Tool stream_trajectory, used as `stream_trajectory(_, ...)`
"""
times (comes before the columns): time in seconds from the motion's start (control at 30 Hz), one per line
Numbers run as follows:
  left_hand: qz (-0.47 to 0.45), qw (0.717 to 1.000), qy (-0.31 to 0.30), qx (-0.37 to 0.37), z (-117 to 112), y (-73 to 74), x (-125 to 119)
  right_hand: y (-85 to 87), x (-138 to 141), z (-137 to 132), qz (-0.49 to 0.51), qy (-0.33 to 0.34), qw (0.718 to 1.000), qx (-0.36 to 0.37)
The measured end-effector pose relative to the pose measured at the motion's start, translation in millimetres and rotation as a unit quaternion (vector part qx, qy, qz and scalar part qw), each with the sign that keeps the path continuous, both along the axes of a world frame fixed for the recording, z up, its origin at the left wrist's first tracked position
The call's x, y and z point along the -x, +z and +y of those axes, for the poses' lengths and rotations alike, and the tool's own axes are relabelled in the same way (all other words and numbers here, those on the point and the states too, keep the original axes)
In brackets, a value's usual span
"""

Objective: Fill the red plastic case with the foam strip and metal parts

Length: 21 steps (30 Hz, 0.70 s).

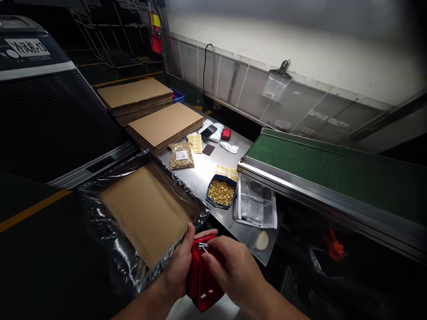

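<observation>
Both hands on red box (203, 275) at desk's near edge: left hand (178, 266) clasps its side, right hand (233, 269) pinches its top.

Dim workshop scene, bright overhead light pooling on the steel table (207, 171), glare on the back wall (300, 40), deep shadow at left and lower right, dark vignetted corners, wide-angle bending at edges, soft blur on the far racks (110, 31)
</observation>
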<state>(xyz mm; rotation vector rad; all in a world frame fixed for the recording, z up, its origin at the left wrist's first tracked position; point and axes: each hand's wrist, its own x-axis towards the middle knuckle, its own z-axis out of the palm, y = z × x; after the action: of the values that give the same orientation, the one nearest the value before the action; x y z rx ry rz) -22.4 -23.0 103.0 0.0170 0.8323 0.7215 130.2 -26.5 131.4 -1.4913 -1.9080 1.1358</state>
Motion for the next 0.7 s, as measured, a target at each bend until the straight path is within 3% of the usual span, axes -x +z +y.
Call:
stream_trajectory(0.17,0.008,1.000,-0.010,-0.027,1,1.1,-2,7.0,-4,1,-0.017,0.012,1.000,-0.017)
stream_trajectory(0.4,0.021,0.998,-0.021,-0.048,-1,3.7,-9,15.0,-17,-2,0.028,0.020,0.999,0.026)
stream_trajectory(0.57,-0.004,1.000,-0.015,-0.008,-1,10.9,-15,17.9,-35,-4,-0.041,0.066,0.983,-0.167)
stream_trajectory(0.7,-0.122,0.992,-0.026,-0.021,-2,19.1,-22,20.6,-39,-2,-0.113,0.117,0.953,-0.256)
